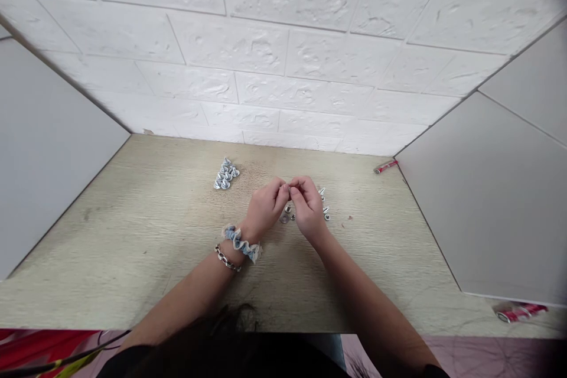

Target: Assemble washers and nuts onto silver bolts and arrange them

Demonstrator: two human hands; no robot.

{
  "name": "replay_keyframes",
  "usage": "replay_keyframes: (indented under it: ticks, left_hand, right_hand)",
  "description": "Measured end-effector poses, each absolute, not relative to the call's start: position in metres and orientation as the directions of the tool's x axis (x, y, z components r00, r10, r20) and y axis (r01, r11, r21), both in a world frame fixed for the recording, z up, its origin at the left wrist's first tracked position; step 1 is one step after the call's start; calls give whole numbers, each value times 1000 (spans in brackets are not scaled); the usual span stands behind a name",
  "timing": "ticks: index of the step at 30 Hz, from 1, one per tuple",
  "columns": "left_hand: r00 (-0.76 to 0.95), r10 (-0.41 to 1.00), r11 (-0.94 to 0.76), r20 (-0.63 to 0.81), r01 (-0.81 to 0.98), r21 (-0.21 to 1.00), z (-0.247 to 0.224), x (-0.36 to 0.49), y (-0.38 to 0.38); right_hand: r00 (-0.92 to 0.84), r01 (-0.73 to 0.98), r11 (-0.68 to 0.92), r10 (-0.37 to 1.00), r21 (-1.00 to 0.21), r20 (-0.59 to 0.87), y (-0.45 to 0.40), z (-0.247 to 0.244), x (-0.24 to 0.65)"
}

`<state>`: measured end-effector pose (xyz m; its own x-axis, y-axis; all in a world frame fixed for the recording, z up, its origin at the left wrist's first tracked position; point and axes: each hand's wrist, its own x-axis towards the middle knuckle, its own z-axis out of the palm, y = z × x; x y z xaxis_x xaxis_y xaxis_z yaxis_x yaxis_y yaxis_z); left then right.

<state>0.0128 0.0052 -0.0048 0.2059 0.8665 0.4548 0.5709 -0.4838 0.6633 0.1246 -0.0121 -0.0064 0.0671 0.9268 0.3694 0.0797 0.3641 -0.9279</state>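
Observation:
My left hand and my right hand meet over the middle of the table, thumbs and fingers pinched together. Between the fingertips shows a bit of a small metal piece; the fingers hide most of it. Just below the hands lie a few loose fasteners: a round washer, a nut-like piece and another small nut. Several loose bolts lie to the right of my right hand, partly covered by it. Off to the left stands a cluster of silver bolts with washers.
The wooden table ends at a white brick-pattern wall. Grey panels stand left and right. A red cylinder like a battery lies by the right panel's far corner, another red one near its front.

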Motion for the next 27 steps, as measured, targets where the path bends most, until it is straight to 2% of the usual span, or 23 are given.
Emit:
replay_keyframes:
  ticks: [2, 5, 8, 12, 19, 27]
  left_hand:
    - [202, 868, -481, 453, 565, 670, -5, 13, 5]
    - [227, 858, -503, 460, 547, 669, -4, 13, 4]
    - [256, 852, -519, 457, 532, 669, -5, 13, 4]
    - [238, 866, -496, 440, 533, 686, -6, 12, 6]
    - [205, 849, -517, 487, 514, 685, -4, 10, 7]
    - [233, 844, -525, 483, 541, 656, -5, 9, 8]
  right_hand:
    - [87, 36, 362, 927, -931, 364, -12, -7, 124]
    - [139, 77, 319, 935, -945, 326, -12, -6, 124]
    - [116, 122, 191, 972, -974, 205, -12, -4, 124]
    - [75, 86, 66, 994, -994, 73, -11, -1, 124]
    - [-18, 67, 154, 988, -986, 153, -8, -3, 125]
    - [7, 26, 40, 999, -999, 40, -9, -3, 123]
